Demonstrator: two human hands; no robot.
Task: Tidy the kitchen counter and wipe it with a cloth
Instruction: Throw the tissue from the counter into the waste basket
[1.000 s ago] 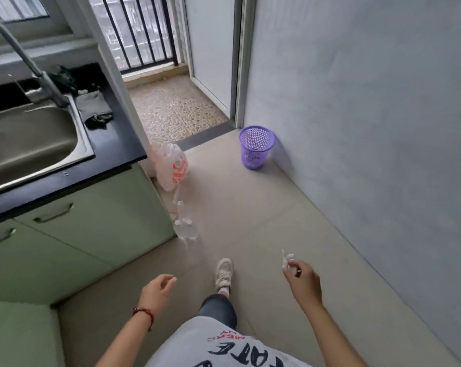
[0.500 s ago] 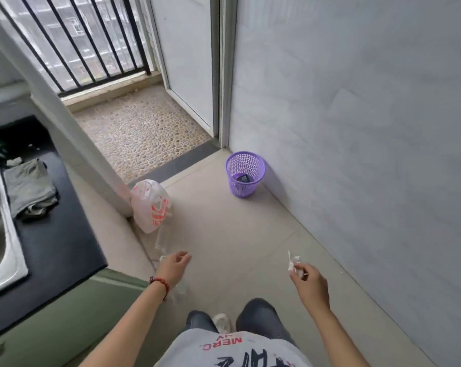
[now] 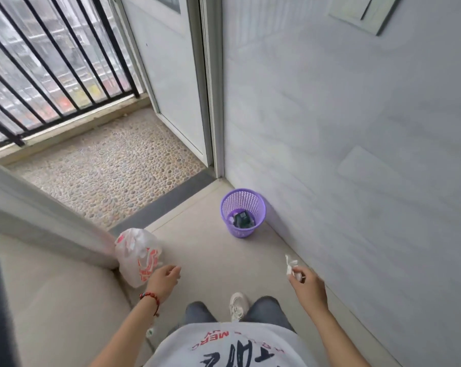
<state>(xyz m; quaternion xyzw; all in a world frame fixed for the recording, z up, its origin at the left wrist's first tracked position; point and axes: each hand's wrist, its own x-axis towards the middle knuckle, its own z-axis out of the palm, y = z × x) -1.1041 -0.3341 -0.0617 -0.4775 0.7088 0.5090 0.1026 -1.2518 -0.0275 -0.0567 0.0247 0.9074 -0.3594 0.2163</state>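
The right hand (image 3: 307, 283) pinches a crumpled white paper scrap (image 3: 290, 265) over the beige tiled floor (image 3: 205, 250). The left hand (image 3: 162, 280) hangs loosely curled, holding nothing. A purple mesh plastic bin (image 3: 243, 212) stands in the floor's corner against the grey wall (image 3: 343, 128), beside the pebbled balcony threshold (image 3: 105, 176).

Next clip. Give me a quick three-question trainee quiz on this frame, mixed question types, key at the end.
1. True or false: the purple bin stands against the wall and already has something in it.
2. What does the right hand hold? A) a cloth B) a crumpled white scrap C) a bottle
3. Fill in: the left hand holds nothing and hangs beside a plastic ____ on the floor.

Key: 1 true; 2 B; 3 bag
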